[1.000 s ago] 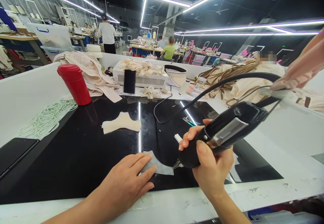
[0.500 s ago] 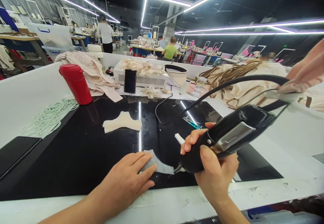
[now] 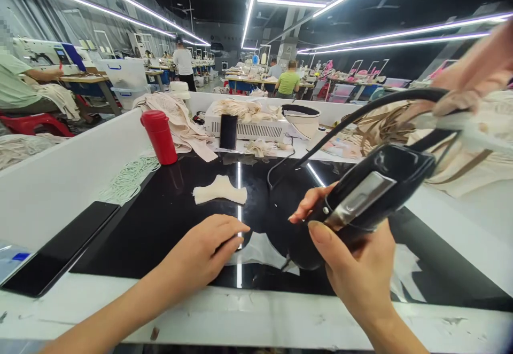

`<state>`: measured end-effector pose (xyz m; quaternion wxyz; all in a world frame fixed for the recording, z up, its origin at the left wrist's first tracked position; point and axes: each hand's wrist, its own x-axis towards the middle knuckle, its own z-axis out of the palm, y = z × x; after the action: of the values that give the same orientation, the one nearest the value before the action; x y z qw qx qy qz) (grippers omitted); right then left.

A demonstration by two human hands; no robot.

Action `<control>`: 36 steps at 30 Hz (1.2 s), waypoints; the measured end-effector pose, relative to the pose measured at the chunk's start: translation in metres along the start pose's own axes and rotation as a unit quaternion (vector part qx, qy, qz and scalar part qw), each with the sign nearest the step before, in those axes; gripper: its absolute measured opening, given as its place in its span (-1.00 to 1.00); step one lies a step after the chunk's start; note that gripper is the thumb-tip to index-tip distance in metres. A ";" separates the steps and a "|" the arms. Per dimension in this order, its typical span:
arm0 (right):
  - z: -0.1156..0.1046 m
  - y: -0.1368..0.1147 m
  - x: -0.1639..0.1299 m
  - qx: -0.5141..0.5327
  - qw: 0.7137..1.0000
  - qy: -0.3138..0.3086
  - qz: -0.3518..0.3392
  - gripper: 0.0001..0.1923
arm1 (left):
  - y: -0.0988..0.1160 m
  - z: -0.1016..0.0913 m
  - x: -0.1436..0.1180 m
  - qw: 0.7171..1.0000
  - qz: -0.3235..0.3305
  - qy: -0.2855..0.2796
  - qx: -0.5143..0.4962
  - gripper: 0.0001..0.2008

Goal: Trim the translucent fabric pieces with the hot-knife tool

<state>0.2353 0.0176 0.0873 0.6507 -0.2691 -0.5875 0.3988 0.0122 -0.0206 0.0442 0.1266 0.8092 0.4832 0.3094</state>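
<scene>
The left hand [image 3: 202,250] lies on the glossy black tabletop [image 3: 160,226], fingers curled and pressing the edge of a thin, pale fabric piece [image 3: 260,250] at the near edge. The right hand [image 3: 356,268] grips a smooth black handheld tool [image 3: 360,199] with a metal plate; its pointed tip touches the fabric. A black rubber cord [image 3: 360,116] arcs from the tool. Farther off lie a cream padded piece [image 3: 219,189], coiled white cord [image 3: 128,179], a red cylindrical cup [image 3: 159,136] and a dark phone [image 3: 228,131].
</scene>
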 end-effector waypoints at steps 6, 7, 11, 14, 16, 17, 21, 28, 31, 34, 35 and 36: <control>0.028 0.014 -0.001 0.085 0.996 -0.016 -0.011 -0.72 | -0.006 -0.004 -0.026 0.999 -0.023 -0.024 0.033 -0.80; 0.031 0.016 -0.002 0.092 0.996 -0.017 -0.011 -0.72 | -0.006 -0.001 -0.030 0.999 -0.023 -0.027 0.035 -0.79; 0.039 0.020 -0.001 0.100 0.995 -0.014 -0.013 -0.69 | -0.006 0.011 -0.038 0.995 0.028 -0.031 0.095 -0.74; 0.039 0.021 0.000 0.094 0.995 -0.009 -0.016 -0.69 | -0.006 0.015 -0.040 0.986 0.070 -0.027 0.151 -0.70; 0.038 0.023 0.001 0.084 0.996 -0.003 -0.013 -0.68 | -0.006 0.016 -0.042 0.984 0.075 -0.021 0.159 -0.72; 0.037 0.024 0.001 0.079 0.997 -0.001 -0.013 -0.68 | -0.006 0.016 -0.043 0.984 0.074 -0.018 0.158 -0.73; 0.034 0.027 -0.001 0.075 0.997 0.004 -0.010 -0.68 | -0.005 0.015 -0.049 0.985 0.078 -0.005 0.157 -0.77; 0.032 0.029 -0.004 0.066 0.998 -0.001 -0.014 -0.69 | -0.004 0.012 -0.054 0.985 0.089 0.020 0.148 -0.75; 0.031 0.030 -0.005 0.065 0.998 -0.008 -0.016 -0.70 | -0.004 0.011 -0.056 0.986 0.089 0.020 0.142 -0.75; 0.030 0.028 -0.004 0.064 0.998 -0.007 -0.018 -0.69 | -0.003 0.012 -0.055 0.989 0.066 0.021 0.128 -0.74; 0.029 0.027 -0.003 0.063 0.998 -0.002 -0.021 -0.68 | -0.003 0.013 -0.054 0.991 0.054 0.022 0.122 -0.74; 0.029 0.026 -0.002 0.060 0.998 0.007 -0.024 -0.67 | -0.003 0.014 -0.053 0.992 0.041 0.023 0.116 -0.75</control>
<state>0.2019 0.0266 0.0698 0.6790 -0.2175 -0.5644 0.4160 0.0006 -0.0629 0.0120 0.0079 0.8305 0.4847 0.2743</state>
